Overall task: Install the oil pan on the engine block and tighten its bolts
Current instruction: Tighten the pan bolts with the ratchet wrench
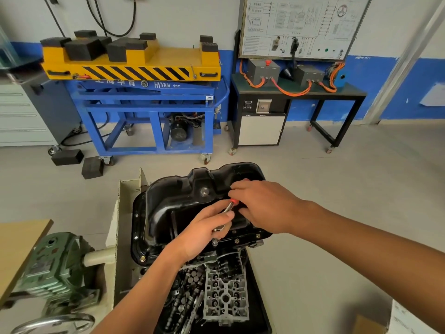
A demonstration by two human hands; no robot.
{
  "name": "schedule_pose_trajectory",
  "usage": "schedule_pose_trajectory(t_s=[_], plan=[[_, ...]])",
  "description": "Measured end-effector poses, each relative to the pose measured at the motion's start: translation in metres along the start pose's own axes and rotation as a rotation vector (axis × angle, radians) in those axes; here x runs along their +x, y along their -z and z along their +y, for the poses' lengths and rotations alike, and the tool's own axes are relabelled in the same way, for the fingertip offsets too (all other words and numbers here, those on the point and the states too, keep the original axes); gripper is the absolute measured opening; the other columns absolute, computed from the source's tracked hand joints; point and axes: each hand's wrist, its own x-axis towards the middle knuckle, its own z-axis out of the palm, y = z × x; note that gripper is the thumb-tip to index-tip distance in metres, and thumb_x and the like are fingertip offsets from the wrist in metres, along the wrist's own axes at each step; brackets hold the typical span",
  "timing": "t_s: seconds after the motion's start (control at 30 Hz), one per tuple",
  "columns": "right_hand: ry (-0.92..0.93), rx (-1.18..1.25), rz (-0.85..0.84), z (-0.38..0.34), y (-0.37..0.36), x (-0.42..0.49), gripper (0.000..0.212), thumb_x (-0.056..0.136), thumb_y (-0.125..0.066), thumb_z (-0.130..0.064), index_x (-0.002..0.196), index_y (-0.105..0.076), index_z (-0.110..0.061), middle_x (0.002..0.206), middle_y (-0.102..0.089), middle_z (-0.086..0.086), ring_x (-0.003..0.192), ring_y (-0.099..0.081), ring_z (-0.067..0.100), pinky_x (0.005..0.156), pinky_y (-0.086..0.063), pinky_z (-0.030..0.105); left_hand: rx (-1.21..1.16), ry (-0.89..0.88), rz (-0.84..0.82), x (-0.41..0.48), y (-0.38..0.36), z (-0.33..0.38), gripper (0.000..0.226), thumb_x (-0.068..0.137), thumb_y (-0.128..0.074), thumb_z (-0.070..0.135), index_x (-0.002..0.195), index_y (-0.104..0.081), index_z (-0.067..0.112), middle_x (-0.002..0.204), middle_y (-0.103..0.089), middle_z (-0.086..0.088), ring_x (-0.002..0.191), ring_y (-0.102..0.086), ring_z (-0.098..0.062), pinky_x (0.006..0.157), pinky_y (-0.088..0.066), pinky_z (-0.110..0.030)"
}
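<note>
The glossy black stamped-steel oil pan [183,203] sits atop the dark engine block [252,244], just ahead. The left hand [204,233] grips the head of a chrome, red-tipped ratchet [228,209] at the near flange — its handle slants far-right into the right hand [262,206], which pinches it.

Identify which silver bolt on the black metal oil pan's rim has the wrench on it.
The rim bolt directly under the left hand, where the chrome red-tipped wrench comes down; the two neighbouring bolts right of it stand bare.
</note>
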Motion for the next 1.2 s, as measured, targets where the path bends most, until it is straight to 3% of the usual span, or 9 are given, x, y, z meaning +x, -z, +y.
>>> schedule_pose_trajectory(t_s=[0.1,0.27,0.4,0.5,0.63,0.8,0.93,1.1,1.2], plan=[[-0.042,-0.046,-0.071,-0.002,0.01,-0.007,0.019,0.098,-0.052,-0.03,0.108,-0.064,-0.021,0.106,-0.06,-0.002,0.091,-0.061,0.022,0.075,-0.054,0.041,-0.004,-0.011,0.109,0.0,0.002,-0.002,0.038,0.097,-0.051,0.021,0.132,-0.064,0.022,0.059,-0.037,0.005,0.056,-0.03,-0.013,0.059,-0.034,-0.022],[-0.033,-0.038,-0.195,-0.014,0.027,-0.017,0.04,0.095,-0.057,-0.039,0.059,-0.049,-0.023,0.058,-0.048,-0.003,0.052,-0.05,0.016,0.056,-0.049,0.033,0.032,-0.009,0.195,0.001,0.003,0.0,0.029,0.094,-0.053,0.021,0.116,-0.073,0.018,0.064,-0.05,0.001,0.059,-0.042,-0.011,0.06,-0.038,-0.022],[0.064,0.111,-0.244,-0.038,0.023,-0.016,0.052,0.095,-0.059,-0.042,0.049,-0.043,-0.023,0.046,-0.041,-0.008,0.043,-0.04,0.006,0.049,-0.037,0.026,0.046,-0.011,0.211,0.002,-0.002,0.003,0.026,0.095,-0.054,0.023,0.109,-0.075,0.018,0.091,-0.07,-0.005,0.082,-0.063,-0.016,0.073,-0.049,-0.024],[0.058,0.247,-0.159,-0.059,0.009,-0.011,0.046,0.095,-0.06,-0.036,0.051,-0.049,-0.025,0.05,-0.045,-0.007,0.057,-0.048,0.011,0.059,-0.043,0.03,0.092,-0.009,0.197,0.002,-0.003,0.004,0.026,0.1,-0.05,0.007,0.116,-0.071,0.012,0.107,-0.074,-0.004,0.1,-0.069,-0.018,0.085,-0.053,-0.027],[0.046,0.264,0.041,-0.078,-0.006,-0.001,0.023,0.094,-0.06,-0.025,0.088,-0.07,-0.006,0.077,-0.059,0.01,0.083,-0.059,0.032,0.077,-0.049,0.046,0.035,0.011,0.169,-0.002,-0.003,0.007,0.027,0.102,-0.046,0.002,0.118,-0.067,0.004,0.096,-0.074,0.002,0.086,-0.07,-0.008,0.074,-0.052,-0.017],[-0.012,0.396,-0.073,-0.07,0.001,-0.003,0.042,0.095,-0.06,-0.042,0.056,-0.056,-0.026,0.056,-0.043,-0.012,0.07,-0.048,0.007,0.067,-0.046,0.032,-0.091,0.035,0.175,-0.001,0.001,0.011,0.029,0.101,-0.049,0.029,0.103,-0.072,0.011,0.097,-0.068,-0.013,0.085,-0.064,-0.02,0.076,-0.052,-0.026],[-0.023,0.419,-0.179,-0.058,0.004,-0.004,0.051,0.09,-0.069,-0.042,0.046,-0.048,-0.028,0.047,-0.042,-0.011,0.052,-0.044,0.006,0.058,-0.04,0.028,-0.029,0.031,0.172,0.003,-0.001,0.005,0.029,0.099,-0.05,0.028,0.101,-0.068,0.006,0.089,-0.064,-0.006,0.081,-0.06,-0.013,0.076,-0.048,-0.023],[-0.032,0.335,-0.379,-0.035,0.011,-0.003,0.042,0.087,-0.072,-0.041,0.062,-0.07,-0.007,0.047,-0.054,-0.001,0.039,-0.049,0.008,0.059,-0.052,0.03,-0.004,0.04,0.13,-0.001,0.0,0.003,0.027,0.101,-0.047,0.029,0.094,-0.072,0.021,0.077,-0.062,0.002,0.071,-0.058,-0.009,0.069,-0.046,-0.024],[-0.084,0.253,-0.405,-0.023,0.016,-0.003,0.032,0.084,-0.076,-0.039,0.065,-0.072,-0.013,0.056,-0.063,0.002,0.046,-0.055,0.007,0.053,-0.051,0.029,0.086,0.068,0.136,0.0,0.0,-0.001,0.029,0.102,-0.046,0.037,0.095,-0.072,0.026,0.067,-0.05,0.003,0.063,-0.042,-0.012,0.064,-0.035,-0.029]])
